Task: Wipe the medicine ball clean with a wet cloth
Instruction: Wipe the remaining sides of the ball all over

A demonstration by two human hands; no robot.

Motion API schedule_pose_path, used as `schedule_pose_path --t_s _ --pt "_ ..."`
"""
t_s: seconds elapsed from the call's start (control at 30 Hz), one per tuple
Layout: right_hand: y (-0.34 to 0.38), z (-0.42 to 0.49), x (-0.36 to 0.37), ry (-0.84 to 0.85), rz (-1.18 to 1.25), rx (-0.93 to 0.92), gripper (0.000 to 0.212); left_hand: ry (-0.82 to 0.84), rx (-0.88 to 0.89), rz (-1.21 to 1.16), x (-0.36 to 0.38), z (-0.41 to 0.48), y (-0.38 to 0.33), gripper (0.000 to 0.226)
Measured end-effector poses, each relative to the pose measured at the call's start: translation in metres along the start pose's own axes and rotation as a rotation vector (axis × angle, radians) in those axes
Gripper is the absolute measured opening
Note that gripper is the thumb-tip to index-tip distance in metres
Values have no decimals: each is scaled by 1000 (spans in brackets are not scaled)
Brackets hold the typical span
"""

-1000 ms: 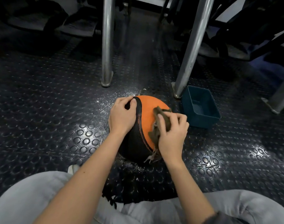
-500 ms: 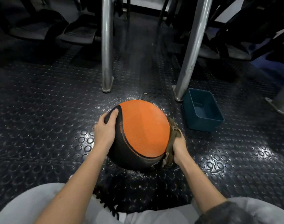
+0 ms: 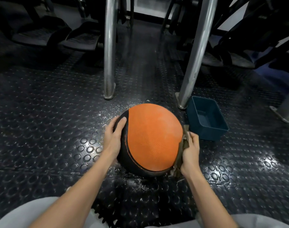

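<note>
The ball (image 3: pixel 154 139) rests on the floor (image 3: pixel 58 129); the right hand (image 3: pixel 190 150), gripping the cloth (image 3: pixel 184 143), has moved from the orange top to the right flank, the left hand (image 3: pixel 114 139) now braces flat on the left side, so side wiping probably proceeds.

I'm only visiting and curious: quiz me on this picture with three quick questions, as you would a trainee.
1. Which hand holds the cloth against the medicine ball? A) left B) right C) both
2. True or false: the blue tub stands on the ball's left side.
3. Fill in: the left hand rests on the ball's ____ panel.
Key: 1 B, the right hand. 2 False, it stands to its right. 3 black.
</note>
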State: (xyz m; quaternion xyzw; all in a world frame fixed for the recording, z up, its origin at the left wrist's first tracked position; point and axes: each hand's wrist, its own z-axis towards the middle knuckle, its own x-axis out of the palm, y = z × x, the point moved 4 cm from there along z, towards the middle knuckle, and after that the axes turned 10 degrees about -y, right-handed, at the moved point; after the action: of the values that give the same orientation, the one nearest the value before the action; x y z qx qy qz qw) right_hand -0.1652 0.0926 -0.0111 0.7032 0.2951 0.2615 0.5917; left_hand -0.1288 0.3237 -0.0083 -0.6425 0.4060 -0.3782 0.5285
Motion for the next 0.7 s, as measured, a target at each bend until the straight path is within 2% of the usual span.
schedule_pose_path --t_s 0.07,0.17,0.3,0.37,0.47,0.53,0.6,0.7 --pt "3 10 -3 -30 -127 -113 17 50 20 33 11 0 3 55" --pt "4 16 -5 -98 -263 -200 24 165 24 151 20 -4 9 56" --pt "-3 20 -8 -137 -193 -157 25 142 181 303 24 -13 -6 58" --pt "-7 19 -11 -152 -171 -135 23 202 311 338 32 -27 -20 58" --pt "-2 13 -14 -145 -183 -138 20 416 459 563 44 -49 -30 86" --pt "5 7 -15 -147 -224 -191 20 471 468 679 42 -50 -28 109" --pt "16 -9 -12 -126 -301 -359 22 486 476 756 37 -47 -26 126" --pt "29 -50 3 -76 -460 -785 22 469 474 736 34 -39 -27 135"
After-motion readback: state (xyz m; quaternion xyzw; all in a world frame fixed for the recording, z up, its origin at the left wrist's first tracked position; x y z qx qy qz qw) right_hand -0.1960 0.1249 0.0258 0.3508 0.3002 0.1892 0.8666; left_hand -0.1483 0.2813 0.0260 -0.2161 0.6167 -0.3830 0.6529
